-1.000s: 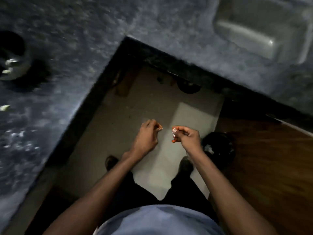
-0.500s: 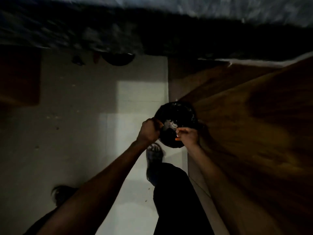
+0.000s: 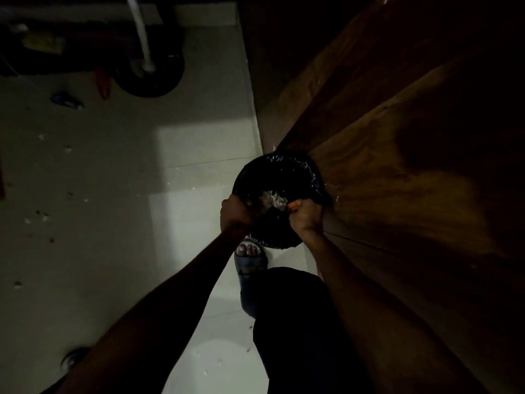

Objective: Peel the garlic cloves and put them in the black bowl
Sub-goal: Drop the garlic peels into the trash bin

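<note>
In the dim head view, both my hands hover over a black bag-lined bin [image 3: 279, 177] standing on the floor against a wooden cabinet. Pale garlic peel scraps [image 3: 270, 198] lie inside the bin. My left hand [image 3: 237, 213] is at the bin's left rim with its fingers curled in, and nothing shows in its grip. At the near right rim, my right hand [image 3: 305, 214] has its fingertips pinched together on a small garlic clove that is mostly hidden. The black bowl is out of view.
A wooden cabinet front [image 3: 397, 166] fills the right side. My sandalled foot [image 3: 250, 260] stands just below the bin. On the pale tiled floor [image 3: 113, 180] lie scattered scraps. A dark round object [image 3: 150, 78] and a white pipe [image 3: 142, 32] sit at the far end.
My view swung from the grey counter down and right to the floor. Both hands moved from mid-air to just above the bin and dropped closer to its rim.
</note>
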